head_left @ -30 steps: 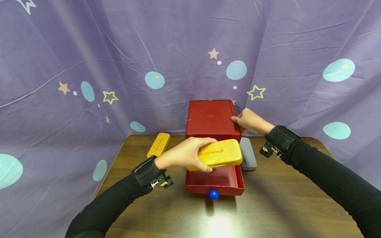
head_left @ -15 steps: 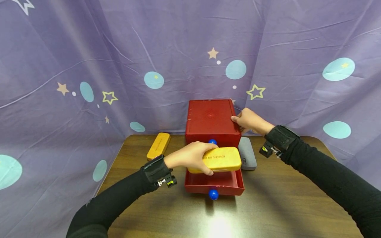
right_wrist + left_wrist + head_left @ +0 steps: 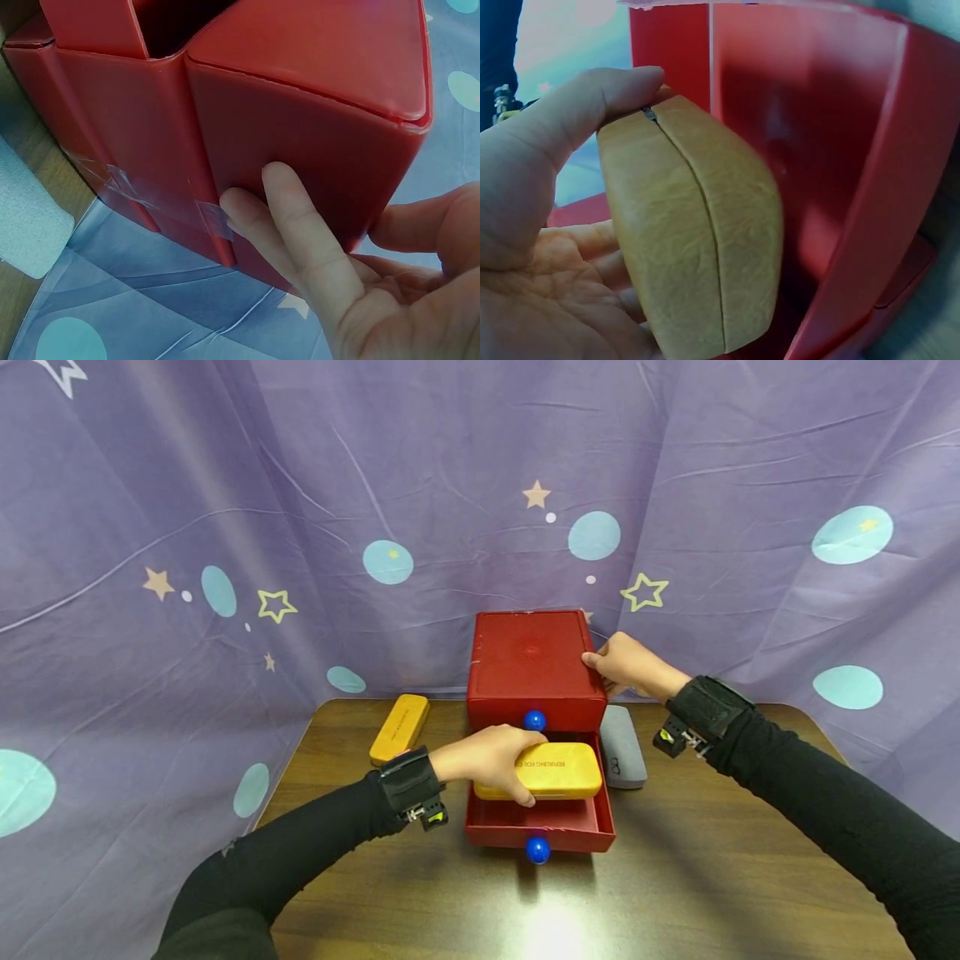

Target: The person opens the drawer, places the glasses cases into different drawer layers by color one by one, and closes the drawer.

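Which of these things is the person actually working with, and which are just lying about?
In use:
- yellow case, gripped by the left hand
- open bottom drawer
- red drawer box, steadied by the right hand

Lying about:
- second yellow case
- grey case
- purple curtain

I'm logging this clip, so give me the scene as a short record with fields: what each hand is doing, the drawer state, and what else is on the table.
left hand: grips the yellow case, held over the open bottom drawer
right hand: fingers straight, pressed on the right rear side of the red drawer box
top drawer: closed, blue knob showing
other items: second yellow case left of the box; grey case right of it
surface: wooden table
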Tool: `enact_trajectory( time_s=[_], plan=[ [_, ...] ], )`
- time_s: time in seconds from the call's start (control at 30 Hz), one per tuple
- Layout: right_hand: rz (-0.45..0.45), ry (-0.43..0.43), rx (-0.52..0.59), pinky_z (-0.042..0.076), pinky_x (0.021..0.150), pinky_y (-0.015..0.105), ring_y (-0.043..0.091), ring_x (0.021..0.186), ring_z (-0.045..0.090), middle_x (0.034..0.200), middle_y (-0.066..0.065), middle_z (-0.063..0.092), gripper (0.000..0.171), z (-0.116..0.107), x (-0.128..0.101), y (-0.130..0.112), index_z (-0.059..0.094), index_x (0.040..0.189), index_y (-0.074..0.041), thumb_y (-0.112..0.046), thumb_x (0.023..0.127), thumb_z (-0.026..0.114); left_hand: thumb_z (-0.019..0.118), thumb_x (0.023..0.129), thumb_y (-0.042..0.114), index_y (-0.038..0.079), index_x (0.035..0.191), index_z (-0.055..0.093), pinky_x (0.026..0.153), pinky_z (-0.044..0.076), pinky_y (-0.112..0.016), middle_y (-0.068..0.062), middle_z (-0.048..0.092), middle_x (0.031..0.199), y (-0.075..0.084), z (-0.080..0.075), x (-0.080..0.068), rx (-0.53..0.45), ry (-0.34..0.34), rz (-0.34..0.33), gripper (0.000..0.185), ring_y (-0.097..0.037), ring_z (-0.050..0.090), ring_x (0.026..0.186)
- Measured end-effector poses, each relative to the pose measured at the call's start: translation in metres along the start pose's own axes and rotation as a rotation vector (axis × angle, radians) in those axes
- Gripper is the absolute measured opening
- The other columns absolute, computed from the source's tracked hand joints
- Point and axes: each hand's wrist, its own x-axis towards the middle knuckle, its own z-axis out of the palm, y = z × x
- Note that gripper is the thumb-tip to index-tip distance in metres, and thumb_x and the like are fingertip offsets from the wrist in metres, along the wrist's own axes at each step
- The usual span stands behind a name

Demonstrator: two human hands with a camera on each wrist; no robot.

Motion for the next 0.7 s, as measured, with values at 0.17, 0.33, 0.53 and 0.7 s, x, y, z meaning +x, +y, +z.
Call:
enact_trajectory(
  time_s=[0.17,0.33,0.53,0.7],
  plan=[
    [-0.004,0.006,-0.017,0.063,0.075,0.042,0.037,0.093,0.075,0.113,0.036,0.068,0.045,0.000,-0.001,0.000,0.058,0.122,0.023,-0.018,0.109,0.046,0.092,0.072,0.032,0.009,0.134,0.059,0.081,0.047,-0.023,-0.001,0.066,0.105,0.001,0.004,0.005,0.042,-0.023,-0.015,0.074,-0.012,0.056,0.090],
    [-0.005,0.013,-0.022,0.063,0.076,0.043,0.034,0.090,0.075,0.111,0.036,0.069,0.045,0.000,-0.001,0.000,0.059,0.121,0.022,-0.018,0.109,0.046,0.089,0.076,0.033,0.009,0.131,0.057,0.082,0.047,-0.024,0.001,0.062,0.103,0.003,0.005,0.011,0.084,-0.061,-0.034,0.069,-0.011,0.055,0.092],
    [-0.004,0.017,-0.023,0.064,0.073,0.041,0.036,0.090,0.075,0.112,0.037,0.068,0.045,0.000,-0.001,-0.001,0.058,0.122,0.023,-0.018,0.109,0.045,0.086,0.082,0.031,0.006,0.130,0.054,0.085,0.047,-0.025,0.000,0.057,0.102,0.007,0.001,0.018,0.064,-0.133,-0.060,0.063,-0.013,0.054,0.094],
    [-0.004,0.019,-0.033,0.064,0.072,0.040,0.036,0.089,0.076,0.111,0.037,0.068,0.046,0.000,-0.001,0.000,0.058,0.122,0.023,-0.018,0.109,0.045,0.083,0.085,0.029,0.003,0.128,0.052,0.087,0.047,-0.025,-0.001,0.056,0.100,0.008,0.002,0.022,0.062,-0.186,-0.096,0.059,-0.015,0.054,0.093]
  ],
)
